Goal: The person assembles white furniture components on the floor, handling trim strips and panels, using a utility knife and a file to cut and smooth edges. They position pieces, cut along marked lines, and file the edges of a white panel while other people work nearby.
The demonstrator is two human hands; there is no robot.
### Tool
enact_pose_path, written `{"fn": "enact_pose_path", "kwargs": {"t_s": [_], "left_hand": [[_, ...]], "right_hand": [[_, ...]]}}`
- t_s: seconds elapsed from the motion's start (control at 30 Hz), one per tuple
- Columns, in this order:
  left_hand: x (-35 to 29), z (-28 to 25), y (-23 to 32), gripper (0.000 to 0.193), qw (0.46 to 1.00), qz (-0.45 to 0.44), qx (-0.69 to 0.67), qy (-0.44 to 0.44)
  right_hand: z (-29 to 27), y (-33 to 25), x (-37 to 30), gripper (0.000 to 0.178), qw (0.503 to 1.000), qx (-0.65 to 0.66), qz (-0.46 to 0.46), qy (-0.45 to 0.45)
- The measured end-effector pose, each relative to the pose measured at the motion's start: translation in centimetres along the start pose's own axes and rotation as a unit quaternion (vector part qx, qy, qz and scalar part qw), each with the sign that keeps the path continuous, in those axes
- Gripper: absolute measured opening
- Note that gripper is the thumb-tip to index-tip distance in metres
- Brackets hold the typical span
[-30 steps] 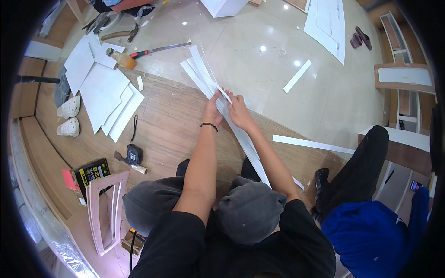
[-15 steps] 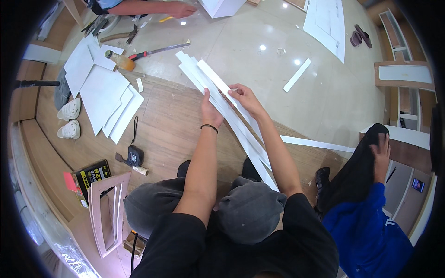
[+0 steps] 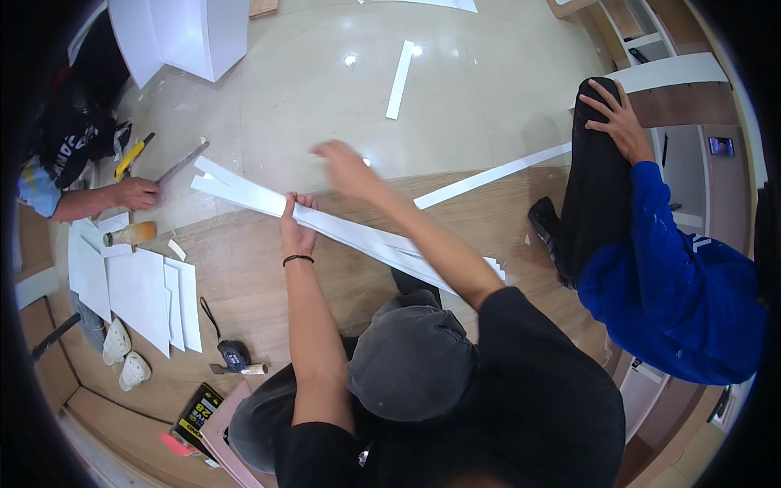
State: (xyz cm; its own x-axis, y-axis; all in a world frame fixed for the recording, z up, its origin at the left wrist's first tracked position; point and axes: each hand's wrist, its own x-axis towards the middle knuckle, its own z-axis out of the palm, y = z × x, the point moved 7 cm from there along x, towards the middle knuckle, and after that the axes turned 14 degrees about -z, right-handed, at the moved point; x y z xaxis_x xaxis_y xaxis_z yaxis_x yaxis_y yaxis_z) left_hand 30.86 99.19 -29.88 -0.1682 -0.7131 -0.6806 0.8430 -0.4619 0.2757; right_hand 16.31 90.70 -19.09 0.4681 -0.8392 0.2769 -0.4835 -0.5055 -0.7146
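- Your right hand (image 3: 342,167) has come off the strips (image 3: 358,234) since the earlier frame; it's blurred in the air beyond them, no load visible, and how open it is can't be told.
- Your left hand (image 3: 299,224) curls closed around the strips toward their left end; they slant rightward under your right forearm.
- They look light, thin, bendy, probably slick; pinch all edges together near mid-length, or they may fan.
- Far: a flat white offcut (image 3: 399,81) on glossy tile (image 3: 488,106).
- Left: smooth white sheets (image 3: 142,297), rounded bottle (image 3: 134,234).
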Motion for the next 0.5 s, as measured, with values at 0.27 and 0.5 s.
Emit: {"fn": "enact_pose_path", "kwargs": {"t_s": [0.27,0.5], "left_hand": [[-0.2,-1.0,2.7,0.033,0.995,0.016,-0.088,0.039],[-0.9,-0.7,3.4,0.039,0.995,0.026,-0.088,0.029]], "right_hand": [[-14.0,7.8,-20.8,0.04,0.934,-0.306,0.024,-0.181],[-12.8,10.5,-20.7,0.032,0.93,-0.264,0.039,-0.254]]}}
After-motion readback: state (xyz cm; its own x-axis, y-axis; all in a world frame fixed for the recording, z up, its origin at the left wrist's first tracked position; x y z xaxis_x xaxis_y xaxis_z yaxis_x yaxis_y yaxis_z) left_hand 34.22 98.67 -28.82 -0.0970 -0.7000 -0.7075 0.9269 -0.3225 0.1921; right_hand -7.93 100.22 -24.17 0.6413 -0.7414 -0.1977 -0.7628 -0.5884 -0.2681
